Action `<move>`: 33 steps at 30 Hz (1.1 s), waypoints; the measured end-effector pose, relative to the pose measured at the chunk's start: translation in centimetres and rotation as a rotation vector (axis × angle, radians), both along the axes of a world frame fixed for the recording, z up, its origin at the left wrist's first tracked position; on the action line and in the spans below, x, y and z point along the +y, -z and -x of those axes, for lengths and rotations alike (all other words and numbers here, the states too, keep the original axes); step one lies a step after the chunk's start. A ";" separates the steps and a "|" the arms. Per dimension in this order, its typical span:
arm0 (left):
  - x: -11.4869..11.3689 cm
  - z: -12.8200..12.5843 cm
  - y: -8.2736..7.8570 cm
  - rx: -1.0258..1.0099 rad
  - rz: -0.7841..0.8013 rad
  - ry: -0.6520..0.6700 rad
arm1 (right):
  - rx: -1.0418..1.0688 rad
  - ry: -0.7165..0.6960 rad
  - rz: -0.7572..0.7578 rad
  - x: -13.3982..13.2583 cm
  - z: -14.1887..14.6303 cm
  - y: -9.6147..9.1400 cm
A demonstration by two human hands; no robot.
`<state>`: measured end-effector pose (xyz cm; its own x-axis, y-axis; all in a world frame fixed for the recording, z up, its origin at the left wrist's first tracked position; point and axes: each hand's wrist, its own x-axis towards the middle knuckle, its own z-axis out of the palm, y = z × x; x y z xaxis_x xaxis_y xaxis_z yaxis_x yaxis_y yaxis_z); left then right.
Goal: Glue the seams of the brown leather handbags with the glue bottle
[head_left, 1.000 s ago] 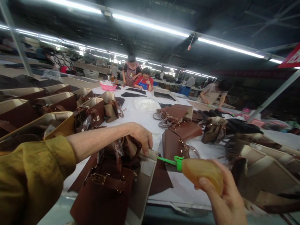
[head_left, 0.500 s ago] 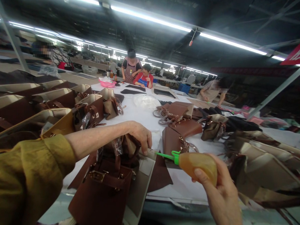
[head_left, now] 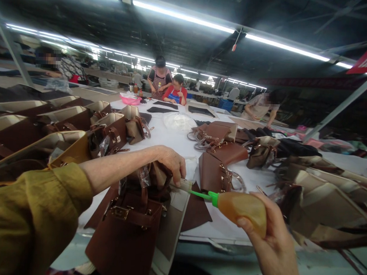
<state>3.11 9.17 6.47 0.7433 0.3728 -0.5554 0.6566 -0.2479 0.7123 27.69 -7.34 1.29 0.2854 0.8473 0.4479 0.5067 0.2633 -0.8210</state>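
Observation:
A brown handbag (head_left: 126, 235) with gold buckle hardware lies at the table's near edge, its pale lining panel (head_left: 168, 225) turned outward on the right. My left hand (head_left: 172, 163) pinches the upper edge of that panel, thumb and fingers closed on it. In my right hand (head_left: 270, 233) is a squeeze bottle (head_left: 244, 210) of amber liquid, held on its side with the fingers wrapped round it. Its thin green nozzle points left, and the tip is at the panel's edge, close to my left fingertips. A flat brown piece (head_left: 195, 212) lies beneath, beside the bag.
Rows of open brown bags (head_left: 63, 119) stand on the left. More brown bags (head_left: 222, 155) lie ahead, and pale-lined ones (head_left: 326, 198) sit at the right. A pink basin (head_left: 130, 98) stands farther back. Several people work around the tables.
The bottle and my right hand have moved slightly down, with the nozzle tip shifting a little down along the panel's edge. My left hand keeps its grip.

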 end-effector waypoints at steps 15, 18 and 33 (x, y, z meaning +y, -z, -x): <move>1.1 -0.1 1.2 0.021 0.013 0.136 | 0.032 -0.045 -0.011 0.3 0.2 1.0; 1.1 -0.3 1.4 0.014 0.009 0.154 | 0.054 -0.063 0.033 0.0 -0.3 1.1; 0.3 -0.8 0.5 0.092 -0.158 0.123 | 0.168 -0.126 0.199 -0.4 -0.3 1.1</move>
